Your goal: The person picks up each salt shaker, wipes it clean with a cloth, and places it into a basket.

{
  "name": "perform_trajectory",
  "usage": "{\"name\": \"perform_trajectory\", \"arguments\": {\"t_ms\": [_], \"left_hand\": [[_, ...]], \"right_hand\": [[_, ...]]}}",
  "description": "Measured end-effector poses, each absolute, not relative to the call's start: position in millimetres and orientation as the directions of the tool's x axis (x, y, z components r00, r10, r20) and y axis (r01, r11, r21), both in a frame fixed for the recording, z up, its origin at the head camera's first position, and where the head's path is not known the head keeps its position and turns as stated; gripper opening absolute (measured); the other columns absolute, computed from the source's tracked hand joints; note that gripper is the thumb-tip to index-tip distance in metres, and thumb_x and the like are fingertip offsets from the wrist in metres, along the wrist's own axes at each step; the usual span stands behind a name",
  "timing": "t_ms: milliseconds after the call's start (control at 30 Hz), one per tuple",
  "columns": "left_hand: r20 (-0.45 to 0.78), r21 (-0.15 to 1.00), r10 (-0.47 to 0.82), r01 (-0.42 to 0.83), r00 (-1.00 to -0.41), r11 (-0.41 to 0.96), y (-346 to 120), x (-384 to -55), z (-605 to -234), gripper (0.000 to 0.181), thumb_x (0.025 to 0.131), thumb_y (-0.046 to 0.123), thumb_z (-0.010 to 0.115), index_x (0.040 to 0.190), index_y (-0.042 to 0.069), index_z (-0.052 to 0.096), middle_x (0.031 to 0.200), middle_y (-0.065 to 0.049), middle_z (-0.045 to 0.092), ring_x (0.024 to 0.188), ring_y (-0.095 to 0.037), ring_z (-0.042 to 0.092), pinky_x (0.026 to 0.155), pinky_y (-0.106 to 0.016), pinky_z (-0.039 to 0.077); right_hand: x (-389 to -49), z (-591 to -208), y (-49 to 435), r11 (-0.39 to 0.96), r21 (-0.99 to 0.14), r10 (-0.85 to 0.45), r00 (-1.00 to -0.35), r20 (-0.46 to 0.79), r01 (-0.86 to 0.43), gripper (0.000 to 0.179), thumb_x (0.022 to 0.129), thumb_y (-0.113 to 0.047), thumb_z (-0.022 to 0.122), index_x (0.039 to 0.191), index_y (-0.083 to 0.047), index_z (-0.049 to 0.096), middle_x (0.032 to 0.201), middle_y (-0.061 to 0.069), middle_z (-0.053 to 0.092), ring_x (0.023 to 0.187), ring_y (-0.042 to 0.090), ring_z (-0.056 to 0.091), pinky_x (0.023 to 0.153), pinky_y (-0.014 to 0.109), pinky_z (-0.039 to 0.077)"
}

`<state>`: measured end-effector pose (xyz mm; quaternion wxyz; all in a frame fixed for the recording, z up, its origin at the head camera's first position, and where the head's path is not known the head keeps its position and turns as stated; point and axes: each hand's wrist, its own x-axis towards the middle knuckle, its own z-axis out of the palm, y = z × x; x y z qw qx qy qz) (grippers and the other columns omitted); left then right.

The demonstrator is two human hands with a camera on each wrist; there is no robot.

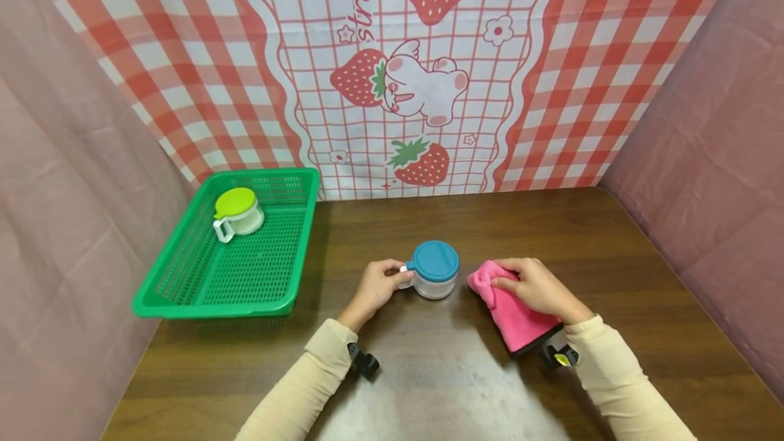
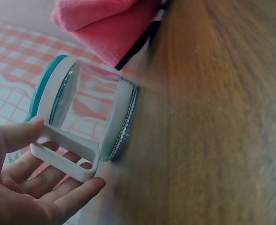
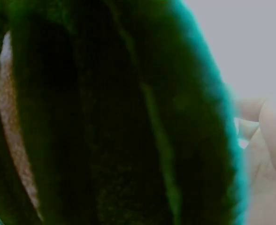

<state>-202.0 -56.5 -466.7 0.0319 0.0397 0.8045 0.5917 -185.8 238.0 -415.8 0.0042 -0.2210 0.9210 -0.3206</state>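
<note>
A small clear jar (image 1: 435, 287) with a blue lid (image 1: 435, 260) and a white handle (image 2: 67, 157) stands on the table. My left hand (image 1: 378, 289) grips that handle, thumb on top and fingers beneath in the left wrist view. To the right of the jar, my right hand (image 1: 534, 286) pinches a pink cloth (image 1: 513, 315) by its bunched upper end. The lower part of the cloth hangs down toward the table, showing a dark edge. Dark, blurred folds (image 3: 124, 122) fill most of the right wrist view and hide part of the right hand.
At the left stands a green plastic basket (image 1: 300, 250), with a similar jar (image 1: 248, 221) inside that has a yellow-green lid. A checked strawberry-print cloth (image 1: 392, 12) covers the back wall. Pink drapes (image 1: 698, 107) border both sides of the wooden table (image 1: 612, 250).
</note>
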Motion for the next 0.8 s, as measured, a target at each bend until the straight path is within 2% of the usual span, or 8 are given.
{"name": "perform_trajectory", "arguments": {"t_ms": [133,233,400,533,800], "left_hand": [[-0.088,0.987,0.091,-0.075,-0.992,0.14,-55.6,-203.3,-469.9,0.026,0.084,0.007,0.074,0.103,-0.01,0.069,0.085,-0.008,0.07,0.069,-0.004,0.057,0.065,-0.02,0.051],[-0.103,0.991,0.089,-0.094,-0.991,0.099,-54.9,-205.7,-474.8,0.027,0.084,0.005,0.073,0.105,-0.011,0.069,0.09,-0.013,0.072,0.073,-0.004,0.06,0.068,-0.02,0.053],[-0.075,0.991,0.073,-0.066,-0.995,0.114,-54.0,-204.6,-474.6,0.026,0.085,0.004,0.072,0.105,-0.012,0.068,0.095,-0.021,0.073,0.074,-0.003,0.061,0.07,-0.024,0.056],[-0.056,0.988,0.039,-0.05,-0.998,0.144,-53.4,-204.6,-475.0,0.024,0.084,0.004,0.072,0.103,-0.012,0.069,0.092,-0.02,0.073,0.072,-0.004,0.06,0.066,-0.024,0.055],[-0.069,0.99,-0.039,-0.074,-0.997,0.119,-53.9,-200.4,-471.3,0.019,0.085,0.003,0.071,0.098,-0.011,0.07,0.083,-0.013,0.072,0.066,-0.01,0.057,0.057,-0.019,0.047]], "right_hand": [[-186.2,-418.0,239.2,0.693,-0.6,-0.407,-0.904,0.132,-0.399,0.01,0.087,-0.013,0.072,0.096,-0.007,0.071,0.068,-0.004,0.051,0.062,0.004,0.039,0.054,0.021,0.035],[-186.6,-418.9,239.8,0.69,-0.606,-0.405,-0.905,0.129,-0.395,0.011,0.087,-0.014,0.072,0.096,-0.008,0.071,0.068,-0.004,0.051,0.061,0.004,0.039,0.054,0.021,0.035],[-186.9,-419.0,240.7,0.692,-0.608,-0.402,-0.907,0.125,-0.39,0.013,0.087,-0.014,0.072,0.099,-0.008,0.072,0.072,-0.002,0.056,0.063,0.005,0.041,0.055,0.021,0.036],[-186.5,-418.5,241.8,0.692,-0.608,-0.4,-0.908,0.127,-0.39,0.013,0.087,-0.014,0.072,0.099,-0.008,0.072,0.072,-0.002,0.056,0.063,0.005,0.041,0.055,0.021,0.036],[-184.4,-416.0,243.8,0.704,-0.588,-0.386,-0.909,0.154,-0.399,0.006,0.086,-0.012,0.072,0.092,-0.008,0.071,0.065,-0.006,0.048,0.06,0.004,0.038,0.054,0.022,0.035]]}}
